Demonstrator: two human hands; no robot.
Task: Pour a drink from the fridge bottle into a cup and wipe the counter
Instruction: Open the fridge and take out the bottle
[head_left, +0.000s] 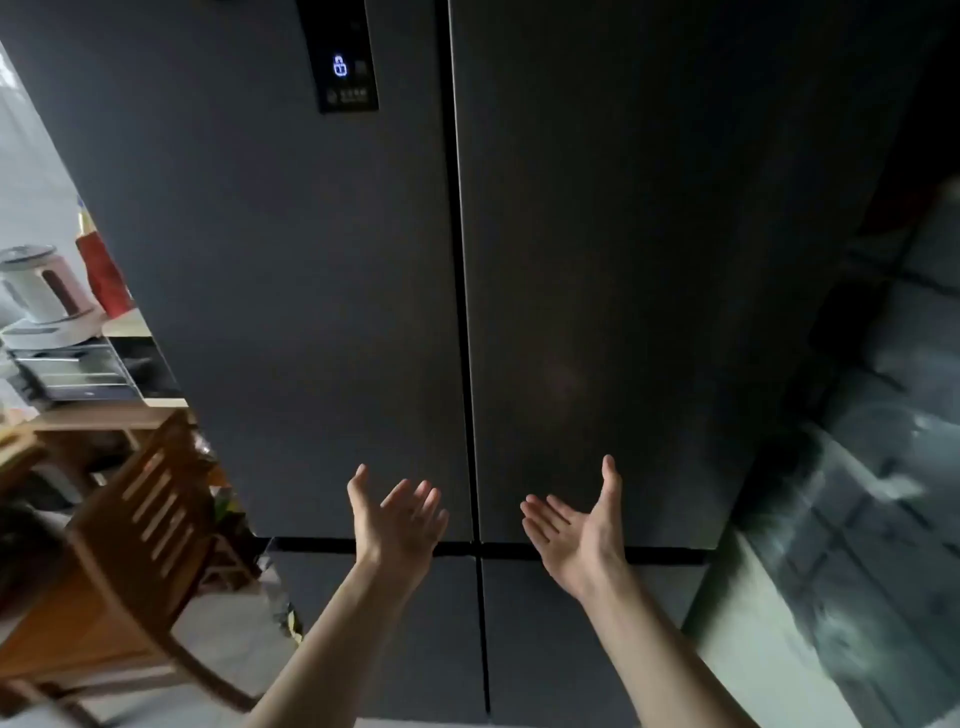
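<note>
A tall dark grey fridge fills the view, all its doors closed, with a vertical seam down the middle and a lit control panel near the top. My left hand is held palm up, fingers apart, just left of the seam at the bottom of the upper doors. My right hand mirrors it on the right of the seam, also palm up and holding nothing. Neither hand touches the doors. No bottle, cup or cloth is visible.
A wooden chair and a wooden table stand at the left. Behind them a counter holds a white appliance and a red bag. A dark glass surface rises at the right.
</note>
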